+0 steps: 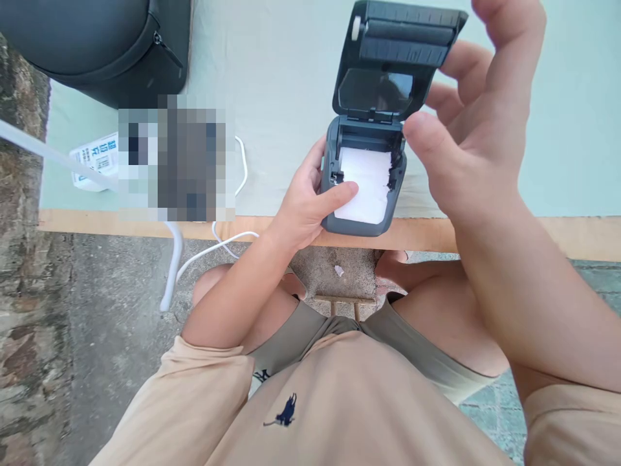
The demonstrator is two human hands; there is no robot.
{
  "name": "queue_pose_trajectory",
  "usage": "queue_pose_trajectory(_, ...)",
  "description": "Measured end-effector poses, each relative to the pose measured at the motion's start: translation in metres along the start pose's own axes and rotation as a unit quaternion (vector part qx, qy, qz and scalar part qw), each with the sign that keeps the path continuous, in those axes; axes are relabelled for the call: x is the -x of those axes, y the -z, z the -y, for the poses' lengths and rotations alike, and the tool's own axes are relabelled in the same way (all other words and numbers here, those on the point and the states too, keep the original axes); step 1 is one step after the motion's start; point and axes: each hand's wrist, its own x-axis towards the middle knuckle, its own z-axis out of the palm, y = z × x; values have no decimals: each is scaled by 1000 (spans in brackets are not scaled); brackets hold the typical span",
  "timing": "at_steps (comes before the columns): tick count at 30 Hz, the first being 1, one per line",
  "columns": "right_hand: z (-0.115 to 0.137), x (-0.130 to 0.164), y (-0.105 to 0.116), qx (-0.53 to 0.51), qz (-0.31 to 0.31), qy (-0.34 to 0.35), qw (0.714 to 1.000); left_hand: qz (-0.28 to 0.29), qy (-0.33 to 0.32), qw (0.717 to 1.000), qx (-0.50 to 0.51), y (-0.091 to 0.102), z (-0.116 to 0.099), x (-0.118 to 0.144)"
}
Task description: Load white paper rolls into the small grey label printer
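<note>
Printer [371, 133], lid [383, 61] at twelve o'clock: left hand [308, 204], pinching body and paper [366, 171], steadied it best; right hand [478, 142] had fingers spread.

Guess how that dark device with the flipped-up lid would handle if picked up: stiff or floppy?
The dark device would probably stay stiff, as it looks like hard plastic. Its lid might swing, being joined by a hinge. The white paper could slide out if tilted, since the lid stands open.

Paper [369, 184] in printer [356, 228], bag [97, 42] on table [272, 97] to the left
</note>
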Motion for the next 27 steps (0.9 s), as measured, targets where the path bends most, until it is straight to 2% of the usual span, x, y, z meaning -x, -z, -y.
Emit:
queue_pose_trajectory(2, -4, 0, -3, -41, -17, 44, 998, -2, 3, 1000, -11, 0, 0, 0)
queue_pose_trajectory(4, -8, 2, -5, -40, -25, 67, 997, -3, 3, 1000, -12, -1, 0, 1)
queue_pose_trajectory(9, -10, 8, -5, -14, 7, 112, 994, 7, -11, 1000, 6, 2, 3, -2)
queue_pose_trajectory(11, -8, 9, -2, -19, 43, 88, 995, 16, -12, 1000, 5, 5, 5, -3)
queue_pose_trajectory(14, -7, 10, 2, -56, 75, 0, 996, 27, -16, 999, 0, 8, 6, -5)
queue_pose_trajectory(18, -11, 10, 2, -117, 121, -93, 981, 14, -5, 1000, 10, 5, 2, -4)
queue_pose_trajectory(22, -13, 11, 0, -151, 156, -121, 969, -4, -2, 999, 33, -2, -2, -3)
queue_pose_trajectory(27, -15, 10, -1, -157, 169, -118, 966, -4, -14, 999, 31, -3, -2, -2)
